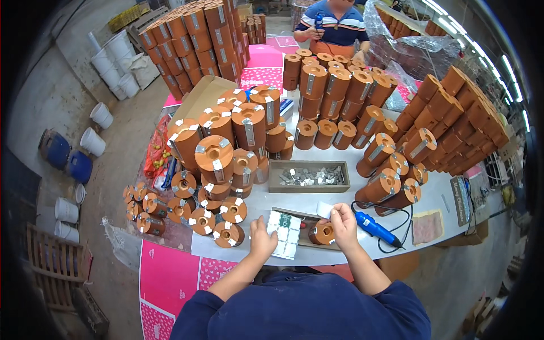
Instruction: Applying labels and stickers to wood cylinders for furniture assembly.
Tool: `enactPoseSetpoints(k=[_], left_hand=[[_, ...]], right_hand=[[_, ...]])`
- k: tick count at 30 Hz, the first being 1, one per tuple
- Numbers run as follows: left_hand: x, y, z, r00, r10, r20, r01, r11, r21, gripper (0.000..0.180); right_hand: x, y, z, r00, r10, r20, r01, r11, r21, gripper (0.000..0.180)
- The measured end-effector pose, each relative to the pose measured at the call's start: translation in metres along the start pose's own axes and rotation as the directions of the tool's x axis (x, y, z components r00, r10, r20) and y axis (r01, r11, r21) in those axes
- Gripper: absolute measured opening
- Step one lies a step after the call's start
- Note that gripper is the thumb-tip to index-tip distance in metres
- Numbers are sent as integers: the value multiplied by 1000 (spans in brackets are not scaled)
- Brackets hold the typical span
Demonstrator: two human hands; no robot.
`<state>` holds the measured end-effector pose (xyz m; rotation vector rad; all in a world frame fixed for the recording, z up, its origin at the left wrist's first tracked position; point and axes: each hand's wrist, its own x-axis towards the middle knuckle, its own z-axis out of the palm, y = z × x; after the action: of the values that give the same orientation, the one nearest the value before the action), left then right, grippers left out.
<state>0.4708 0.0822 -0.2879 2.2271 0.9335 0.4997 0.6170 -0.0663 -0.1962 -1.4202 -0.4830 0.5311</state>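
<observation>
The right hand has its grip pinched on a white square label, held above a brown wooden cylinder lying in the shallow tray; a bent corner or off-centre contact could leave it crooked. The left hand lies loosely spread at the label sheet, which could slide if unpressed. On the counter, the electric screwdriver's cord loops near the right forearm and might snag.
</observation>
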Motion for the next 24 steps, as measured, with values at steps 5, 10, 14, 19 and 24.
enactPoseSetpoints(k=[5,10,14,19,24], left_hand=[[-7,34,-44,921,-117,373,286,851,-440,36],[-3,79,-83,822,-87,563,560,302,-771,28],[-4,63,-84,891,-9,454,418,411,-810,17],[-12,50,-95,897,167,408,179,708,-683,15],[-27,47,-113,856,244,456,63,827,-559,14]], right_hand=[[-7,7,20,945,-289,151,317,708,-631,8],[-18,-5,55,691,-493,529,717,558,-418,29],[-28,-15,66,690,-484,537,704,622,-343,26],[-41,-16,74,936,-84,342,120,989,-86,31],[-46,-9,83,890,-124,439,211,965,-156,11]])
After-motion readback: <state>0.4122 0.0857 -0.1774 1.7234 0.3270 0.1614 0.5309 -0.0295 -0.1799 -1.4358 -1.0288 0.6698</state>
